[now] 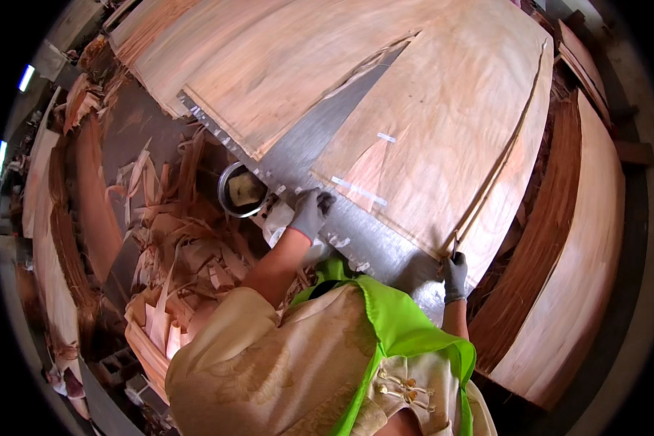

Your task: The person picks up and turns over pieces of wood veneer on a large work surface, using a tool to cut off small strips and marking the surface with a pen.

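Note:
A large sheet of pale wood veneer lies on a metal-topped table. A long narrow gap with a loose-edged strip runs down its right side. At the near end of that strip, my right hand, in a grey glove, is closed around a slim, knife-like tool touching the veneer. My left hand, also gloved, is closed with curled fingers over the table's near edge; whatever it may hold is hidden. White tape pieces cross a pinkish wedge-shaped patch in the sheet.
Small tape bits stick along the table edge. A round metal bowl with a pale block inside sits left of my left hand. Torn veneer scraps heap at the left. Stacked veneer stands at the right.

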### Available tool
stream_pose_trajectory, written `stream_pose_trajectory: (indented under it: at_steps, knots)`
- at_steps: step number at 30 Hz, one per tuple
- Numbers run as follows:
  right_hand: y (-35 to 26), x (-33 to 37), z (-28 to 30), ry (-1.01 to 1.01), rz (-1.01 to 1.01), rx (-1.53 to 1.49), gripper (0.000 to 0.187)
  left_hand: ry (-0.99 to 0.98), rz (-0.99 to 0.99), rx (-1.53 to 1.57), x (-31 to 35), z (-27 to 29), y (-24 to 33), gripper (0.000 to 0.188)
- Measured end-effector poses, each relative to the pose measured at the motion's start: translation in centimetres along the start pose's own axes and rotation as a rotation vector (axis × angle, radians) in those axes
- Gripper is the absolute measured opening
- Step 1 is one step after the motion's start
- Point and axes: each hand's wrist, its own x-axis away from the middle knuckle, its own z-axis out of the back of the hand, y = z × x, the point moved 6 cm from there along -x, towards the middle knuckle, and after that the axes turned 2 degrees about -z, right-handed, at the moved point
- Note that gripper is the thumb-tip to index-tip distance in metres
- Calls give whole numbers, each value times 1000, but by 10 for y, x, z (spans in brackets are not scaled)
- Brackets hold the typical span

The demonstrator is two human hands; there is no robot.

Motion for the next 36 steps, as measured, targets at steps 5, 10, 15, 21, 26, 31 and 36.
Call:
stream_pose_trajectory:
  at_steps: [5,10,15,21,26,31,36]
  knots:
    - [-1,-3,0,35,88,86,10,-29,-41,135,-22,-20,-8,16]
    - [1,1,0,5,34,20,12,-133,-7,71,-39,-34,-12,20]
    - [6,-5,7,57,59,85,15,-214,87,74,-38,-74,-21,19]
    - [8,-4,15,-9,-102,-145,10,-217,-231,-538,-31,-79,3,9]
    - [-4,5,21,109,-160,-238,15,-176,-163,-108,-55,-60,-1,16]
    - [-29,42,43,355,-28,-109,19,-164,-265,-161,-47,-70,1,17]
    - [-30,96,33,277,-103,-101,16,-101,-546,-575,-19,-90,50,21]
